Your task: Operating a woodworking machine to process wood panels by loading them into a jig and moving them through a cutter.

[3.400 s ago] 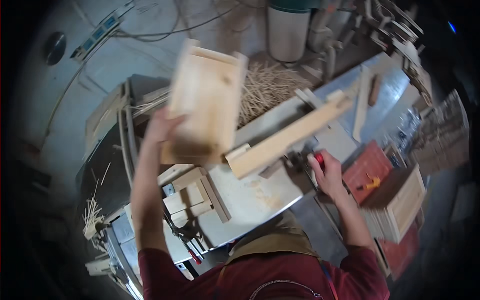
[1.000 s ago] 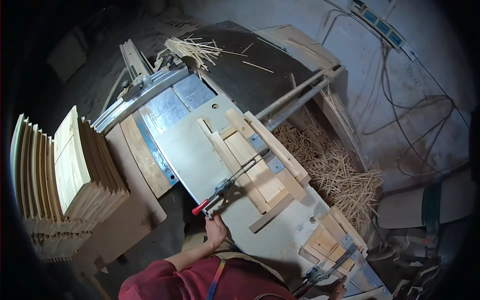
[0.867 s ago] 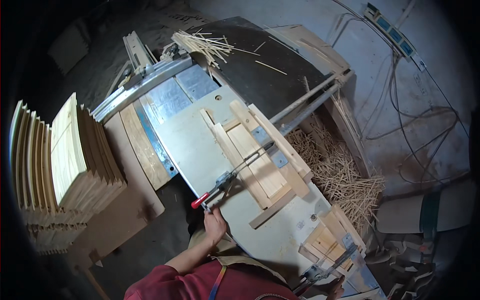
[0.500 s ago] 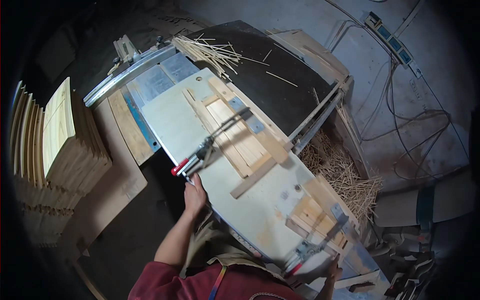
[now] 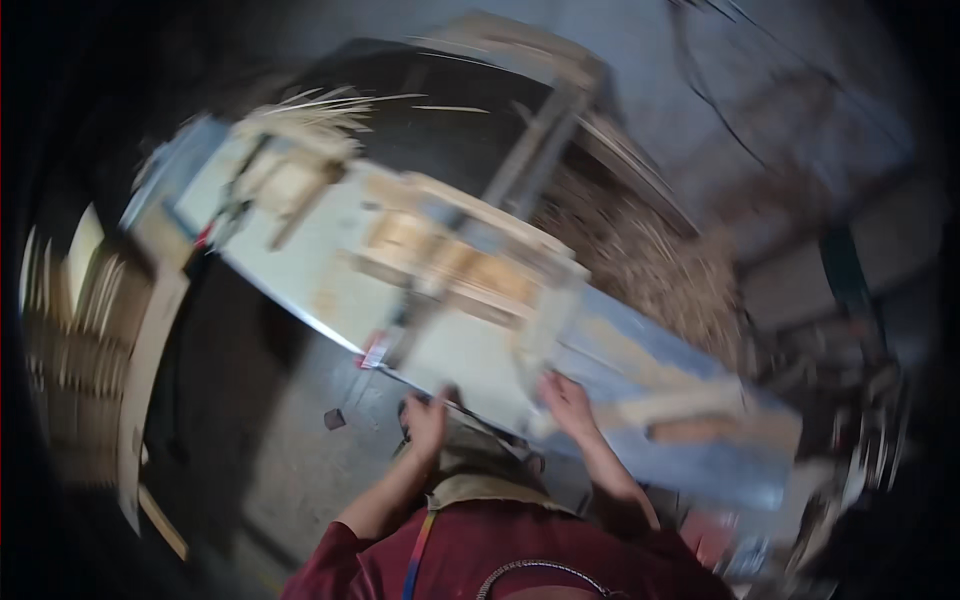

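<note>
A long pale board (image 5: pixel 290 245) lies across the bench, carrying two wooden jigs. The nearer jig (image 5: pixel 450 250) holds light wooden pieces, and a toggle clamp with a red handle (image 5: pixel 373 350) crosses it. The farther jig (image 5: pixel 285 180) has a similar clamp with a red grip (image 5: pixel 204 234). My left hand (image 5: pixel 426 424) is at the board's near edge, its fingers smeared by motion. At the board's right end, my right hand (image 5: pixel 568 404) appears closed on the edge, with some fingers hidden.
Thin wooden strips (image 5: pixel 320 110) lie on the dark surface behind. A heap of offcut sticks (image 5: pixel 650 270) is beyond the bluish metal tabletop (image 5: pixel 640 350), which bears a wood offcut (image 5: pixel 690 428). Stacked curved boards (image 5: pixel 85 310) stand at left. A small dark block (image 5: pixel 334 419) is on the floor.
The view has swung right, so the board and jigs appear farther left. My left hand has moved from the farther clamp to near the nearer one. My right hand has come to the board's end.
</note>
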`<state>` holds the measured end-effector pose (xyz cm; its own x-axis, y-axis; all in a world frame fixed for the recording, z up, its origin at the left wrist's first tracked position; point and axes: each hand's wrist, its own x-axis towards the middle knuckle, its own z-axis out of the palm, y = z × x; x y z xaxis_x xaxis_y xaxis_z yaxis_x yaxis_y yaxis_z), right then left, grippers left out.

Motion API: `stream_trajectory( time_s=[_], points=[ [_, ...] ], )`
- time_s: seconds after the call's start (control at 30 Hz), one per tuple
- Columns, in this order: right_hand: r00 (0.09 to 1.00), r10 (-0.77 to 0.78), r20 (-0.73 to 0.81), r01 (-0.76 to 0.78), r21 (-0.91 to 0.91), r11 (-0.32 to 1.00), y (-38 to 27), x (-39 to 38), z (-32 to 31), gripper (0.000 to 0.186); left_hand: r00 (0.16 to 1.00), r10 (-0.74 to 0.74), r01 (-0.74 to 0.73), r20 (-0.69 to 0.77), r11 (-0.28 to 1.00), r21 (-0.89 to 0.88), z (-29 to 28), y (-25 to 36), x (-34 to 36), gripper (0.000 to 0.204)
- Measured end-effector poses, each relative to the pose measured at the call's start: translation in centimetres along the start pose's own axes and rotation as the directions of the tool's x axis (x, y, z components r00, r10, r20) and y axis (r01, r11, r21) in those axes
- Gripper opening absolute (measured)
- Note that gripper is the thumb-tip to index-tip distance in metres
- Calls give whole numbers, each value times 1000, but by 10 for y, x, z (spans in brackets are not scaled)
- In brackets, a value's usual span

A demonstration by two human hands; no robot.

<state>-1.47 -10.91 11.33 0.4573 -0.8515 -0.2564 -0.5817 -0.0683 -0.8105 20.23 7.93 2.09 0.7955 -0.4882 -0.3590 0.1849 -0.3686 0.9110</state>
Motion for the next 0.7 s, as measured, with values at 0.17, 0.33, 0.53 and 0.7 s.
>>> stream_trajectory(
  time_s=[0.17,0.33,0.53,0.7],
  points=[
    [942,205,-264,-162,176,971,95,-150,-188,29,768,-156,237,-621,970,49,80,41,30,88],
    [332,406,-852,-563,167,810,371,-330,-419,47,688,-222,339,-690,940,36,18,67,34,106],
    [847,459,-270,-93,774,627,539,-408,-499,78,625,-172,642,-761,668,377,-71,117,104,84],
    [875,445,-190,-236,634,737,620,-456,-702,84,544,-257,512,-799,856,73,21,17,19,80]
  ],
)
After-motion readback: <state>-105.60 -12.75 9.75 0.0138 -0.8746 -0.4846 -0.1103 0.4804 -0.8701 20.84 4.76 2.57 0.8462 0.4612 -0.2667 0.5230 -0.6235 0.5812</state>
